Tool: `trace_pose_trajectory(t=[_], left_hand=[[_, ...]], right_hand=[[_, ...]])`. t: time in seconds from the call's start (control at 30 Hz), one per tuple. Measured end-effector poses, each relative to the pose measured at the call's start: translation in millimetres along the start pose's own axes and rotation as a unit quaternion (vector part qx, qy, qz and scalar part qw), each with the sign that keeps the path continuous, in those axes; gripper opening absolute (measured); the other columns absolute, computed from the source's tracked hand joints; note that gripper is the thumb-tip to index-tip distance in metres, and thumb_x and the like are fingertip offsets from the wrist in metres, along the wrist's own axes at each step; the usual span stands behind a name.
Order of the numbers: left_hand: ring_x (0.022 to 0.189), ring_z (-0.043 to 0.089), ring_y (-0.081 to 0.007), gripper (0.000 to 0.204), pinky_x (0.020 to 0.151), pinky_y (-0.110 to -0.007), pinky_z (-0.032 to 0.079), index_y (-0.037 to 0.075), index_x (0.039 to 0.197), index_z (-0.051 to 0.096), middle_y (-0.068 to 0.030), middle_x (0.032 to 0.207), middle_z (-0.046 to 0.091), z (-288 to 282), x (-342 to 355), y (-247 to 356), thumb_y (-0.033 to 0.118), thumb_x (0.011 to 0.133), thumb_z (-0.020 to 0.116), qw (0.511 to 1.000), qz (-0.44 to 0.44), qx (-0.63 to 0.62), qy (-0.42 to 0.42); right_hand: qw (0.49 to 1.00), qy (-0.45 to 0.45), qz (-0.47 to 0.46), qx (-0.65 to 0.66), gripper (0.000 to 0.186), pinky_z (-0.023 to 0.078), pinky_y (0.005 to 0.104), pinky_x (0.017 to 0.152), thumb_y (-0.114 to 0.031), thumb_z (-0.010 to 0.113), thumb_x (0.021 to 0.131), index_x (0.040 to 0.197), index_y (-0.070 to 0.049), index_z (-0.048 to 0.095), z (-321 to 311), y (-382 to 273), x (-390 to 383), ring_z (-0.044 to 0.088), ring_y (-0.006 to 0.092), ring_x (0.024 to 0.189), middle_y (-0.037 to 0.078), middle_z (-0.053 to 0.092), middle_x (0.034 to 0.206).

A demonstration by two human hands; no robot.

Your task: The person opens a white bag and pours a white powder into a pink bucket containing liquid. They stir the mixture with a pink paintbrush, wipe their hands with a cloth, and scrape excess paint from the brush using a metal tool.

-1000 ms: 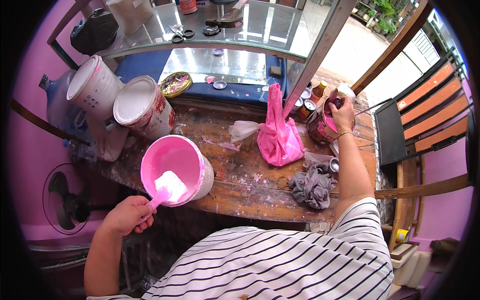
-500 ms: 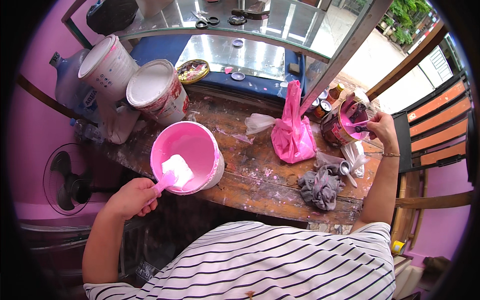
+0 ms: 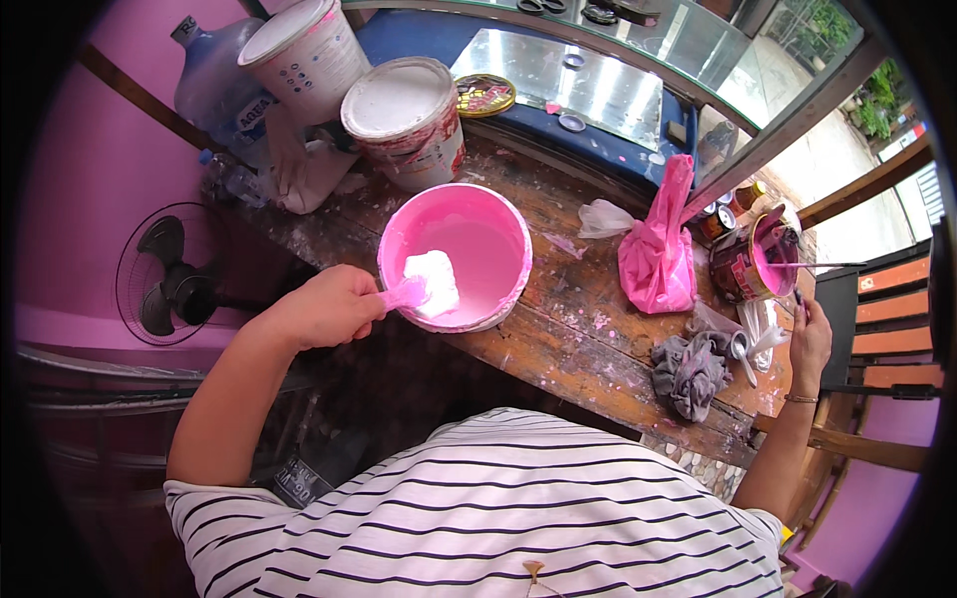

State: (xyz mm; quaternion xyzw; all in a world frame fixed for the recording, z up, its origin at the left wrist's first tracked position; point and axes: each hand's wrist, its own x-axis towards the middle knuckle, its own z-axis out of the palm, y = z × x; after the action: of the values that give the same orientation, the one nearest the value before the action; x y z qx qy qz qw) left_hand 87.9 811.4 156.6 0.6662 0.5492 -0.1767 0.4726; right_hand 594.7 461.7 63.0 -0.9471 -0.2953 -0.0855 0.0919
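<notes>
My left hand (image 3: 339, 309) is closed round the handle of a pink scoop (image 3: 403, 296). The scoop bears a bright white lump (image 3: 432, 283) over the near left side of a bucket (image 3: 510, 314), whose inside is coated pink and holds smooth pink paint. At the far right, my right hand (image 3: 811, 344) has its fingers closed just below a paint can (image 3: 733, 267). A thin dark piece shows at its fingertips, too small to name. Pink paint and several tools are in the can, and a thin pink-smeared stick (image 3: 822, 264) juts out over its rim to the right.
A knotted pink plastic bag (image 3: 658, 259) and a crumpled grey rag (image 3: 691, 377) lie between bucket and can on the paint-spotted wooden table (image 3: 568, 344). Two white tubs (image 3: 404, 105) (image 3: 309, 65) stand behind the bucket. A glass case rises at the back; a fan (image 3: 179, 279) is at left.
The view has shifted, so the table things appear farther right and the bucket higher. My right hand has come away from the can's mouth toward me. My left still grips the scoop.
</notes>
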Motion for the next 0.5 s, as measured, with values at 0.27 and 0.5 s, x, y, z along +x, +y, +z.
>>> trace_pose_trajectory(t=[0.27,0.5], left_hand=[[0.050,0.053,-0.0177,0.046,0.051,-0.036,0.042,-0.001,0.053,0.054,-0.0105,0.052,0.055,-7.9,-2.0,-3.0,0.030,0.087,0.056,0.991,0.077,0.092,0.058],[0.048,0.048,-0.0108,0.031,0.042,-0.027,0.037,0.001,0.067,0.052,-0.0049,0.059,0.055,-11.1,-3.3,-6.0,0.022,0.089,0.054,0.998,0.036,-0.043,0.026]], right_hand=[[0.997,-0.059,0.050,-0.022,0.028,0.047,0.0388,0.076,-0.026,0.054,0.091,0.110,-0.008,0.063,10.4,-33.5,-10.8,0.064,0.0304,0.088,0.014,0.067,0.095],[0.997,-0.011,0.067,0.032,0.029,0.047,0.0412,0.076,-0.028,0.053,0.091,0.109,-0.007,0.064,19.0,-43.2,-22.2,0.063,0.0332,0.090,0.017,0.065,0.096]])
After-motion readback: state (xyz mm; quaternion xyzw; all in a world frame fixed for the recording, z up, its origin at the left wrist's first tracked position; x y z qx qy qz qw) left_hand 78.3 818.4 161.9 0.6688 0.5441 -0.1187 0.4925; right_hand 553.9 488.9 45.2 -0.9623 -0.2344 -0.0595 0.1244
